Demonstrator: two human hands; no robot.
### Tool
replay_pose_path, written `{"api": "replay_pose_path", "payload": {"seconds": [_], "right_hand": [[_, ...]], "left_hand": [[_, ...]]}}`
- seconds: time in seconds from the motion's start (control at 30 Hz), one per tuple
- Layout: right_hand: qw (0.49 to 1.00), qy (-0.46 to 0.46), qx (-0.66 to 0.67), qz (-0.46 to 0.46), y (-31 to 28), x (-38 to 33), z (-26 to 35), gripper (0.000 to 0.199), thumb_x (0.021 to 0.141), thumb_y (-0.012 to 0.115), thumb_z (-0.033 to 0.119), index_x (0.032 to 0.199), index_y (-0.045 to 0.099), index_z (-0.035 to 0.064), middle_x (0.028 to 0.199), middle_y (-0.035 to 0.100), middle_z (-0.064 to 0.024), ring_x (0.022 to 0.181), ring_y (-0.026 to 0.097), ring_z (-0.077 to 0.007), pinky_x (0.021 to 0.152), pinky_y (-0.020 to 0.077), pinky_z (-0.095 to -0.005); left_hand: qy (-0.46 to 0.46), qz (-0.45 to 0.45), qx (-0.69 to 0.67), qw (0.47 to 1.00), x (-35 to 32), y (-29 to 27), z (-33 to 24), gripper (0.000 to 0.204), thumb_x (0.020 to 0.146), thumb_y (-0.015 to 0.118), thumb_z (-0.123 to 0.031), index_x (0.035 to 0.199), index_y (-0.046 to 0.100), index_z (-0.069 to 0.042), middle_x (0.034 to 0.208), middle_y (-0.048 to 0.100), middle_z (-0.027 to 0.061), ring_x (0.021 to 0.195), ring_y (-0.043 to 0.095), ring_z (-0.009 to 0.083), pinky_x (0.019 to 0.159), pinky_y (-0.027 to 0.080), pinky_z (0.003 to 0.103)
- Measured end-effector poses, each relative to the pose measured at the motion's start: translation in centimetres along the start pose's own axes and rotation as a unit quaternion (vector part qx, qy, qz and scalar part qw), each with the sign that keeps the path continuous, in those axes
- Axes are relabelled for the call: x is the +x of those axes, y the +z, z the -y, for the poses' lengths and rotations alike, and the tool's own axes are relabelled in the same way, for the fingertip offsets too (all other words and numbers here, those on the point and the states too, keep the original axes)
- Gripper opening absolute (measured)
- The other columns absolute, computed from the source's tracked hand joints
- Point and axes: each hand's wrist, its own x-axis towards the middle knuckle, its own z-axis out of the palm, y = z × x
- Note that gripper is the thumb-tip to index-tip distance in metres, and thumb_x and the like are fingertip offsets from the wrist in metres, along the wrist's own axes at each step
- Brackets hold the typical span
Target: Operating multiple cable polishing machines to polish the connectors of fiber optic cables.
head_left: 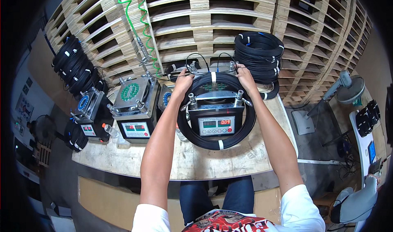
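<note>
A black coil of cable [216,144] with white ties lies around a grey test box [215,118] that has two red number displays on its front. My left hand [183,83] grips the coil at its far left part. My right hand [245,77] grips it at the far right part. Loose cable ends [195,64] with small connectors stick up behind the box, between my hands.
Two similar boxes [135,109] [88,113] stand to the left on the worn wooden table [184,160]. A stack of black coils [258,53] sits at the back right, more coils [75,66] at the left. Wooden pallets [229,14] rise behind, with a green spiral hose [143,23]. A fan [348,88] stands at the right.
</note>
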Motion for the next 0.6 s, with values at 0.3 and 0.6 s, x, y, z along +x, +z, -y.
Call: {"api": "replay_pose_path", "payload": {"seconds": [0.3,0.6], "right_hand": [[0.98,0.012,-0.199,-0.001,-0.3,-1.0,2.0,0.048,0.1,0.03,0.036,0.123,0.062,0.0078,0.123,0.062,-0.0275,0.117,0.056,-0.0475,0.101,0.0445,-0.0499],[0.998,0.031,0.036,0.032,-0.8,-0.4,-0.1,0.039,0.097,0.038,0.018,0.123,0.062,0.0019,0.108,0.068,-0.021,0.098,0.067,-0.0313,0.089,0.0499,-0.0391]], "left_hand": [[-0.041,0.056,-0.018,0.997,-0.8,0.3,-1.0,0.067,0.091,0.062,-0.029,0.148,0.042,0.001,0.142,0.054,0.0252,0.135,0.05,0.0323,0.11,0.036,0.035],[-0.04,-0.054,-0.01,0.998,-1.4,1.1,-1.4,0.083,0.096,0.061,-0.043,0.158,0.022,-0.002,0.144,0.052,0.0265,0.137,0.048,0.0322,0.11,0.035,0.035]]}}
